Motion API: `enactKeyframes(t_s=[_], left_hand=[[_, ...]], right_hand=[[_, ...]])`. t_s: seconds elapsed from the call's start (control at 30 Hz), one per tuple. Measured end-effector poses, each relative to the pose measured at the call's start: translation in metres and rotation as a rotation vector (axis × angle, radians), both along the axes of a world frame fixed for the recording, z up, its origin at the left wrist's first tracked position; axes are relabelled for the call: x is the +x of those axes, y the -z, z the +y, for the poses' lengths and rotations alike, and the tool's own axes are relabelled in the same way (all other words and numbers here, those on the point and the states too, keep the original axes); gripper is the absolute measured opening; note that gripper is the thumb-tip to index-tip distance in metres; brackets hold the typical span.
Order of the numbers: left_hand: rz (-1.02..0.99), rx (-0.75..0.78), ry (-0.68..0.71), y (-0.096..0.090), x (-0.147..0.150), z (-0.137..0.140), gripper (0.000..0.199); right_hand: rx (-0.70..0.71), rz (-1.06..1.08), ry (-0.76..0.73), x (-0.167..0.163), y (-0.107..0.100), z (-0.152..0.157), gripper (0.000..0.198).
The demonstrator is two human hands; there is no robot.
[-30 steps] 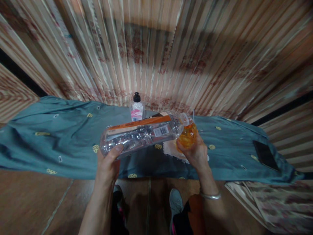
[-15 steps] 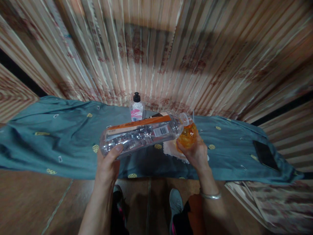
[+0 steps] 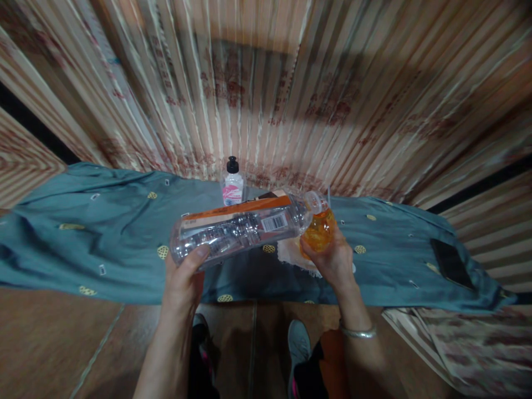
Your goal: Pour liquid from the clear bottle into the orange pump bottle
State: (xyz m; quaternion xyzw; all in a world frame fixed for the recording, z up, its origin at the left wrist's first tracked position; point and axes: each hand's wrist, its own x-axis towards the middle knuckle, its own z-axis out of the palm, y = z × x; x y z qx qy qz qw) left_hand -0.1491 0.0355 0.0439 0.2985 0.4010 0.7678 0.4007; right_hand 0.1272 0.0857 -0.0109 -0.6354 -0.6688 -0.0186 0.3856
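Nothing has visibly moved since the earlier frame; both loads keep their places, suggesting a steady hold. The left hand [image 3: 185, 284] grips a clear plastic bottle with an orange-banded label [image 3: 245, 226] near its base, thumb on top, remaining fingers hidden. The right hand [image 3: 336, 259] curls its fingers round a rounded transparent vessel of amber liquid [image 3: 320, 230]; the bottle's mouth lies above those fingers, at the vessel's top, contact unclear.
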Motion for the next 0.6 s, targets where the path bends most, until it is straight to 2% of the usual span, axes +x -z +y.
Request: enactKeyframes(t_s=[0.43,0.6], left_hand=[[-0.004,0.0,0.004,0.0011,0.0005,-0.0032,0.046],[-0.004,-0.007,0.002,0.0008,0.0006,-0.0024,0.054]], right_hand=[[-0.006,0.013,-0.013,0.0013,0.0013,0.0005,0.073],[0.005,0.003,0.004,0.0008,0.0025,0.0004,0.074]])
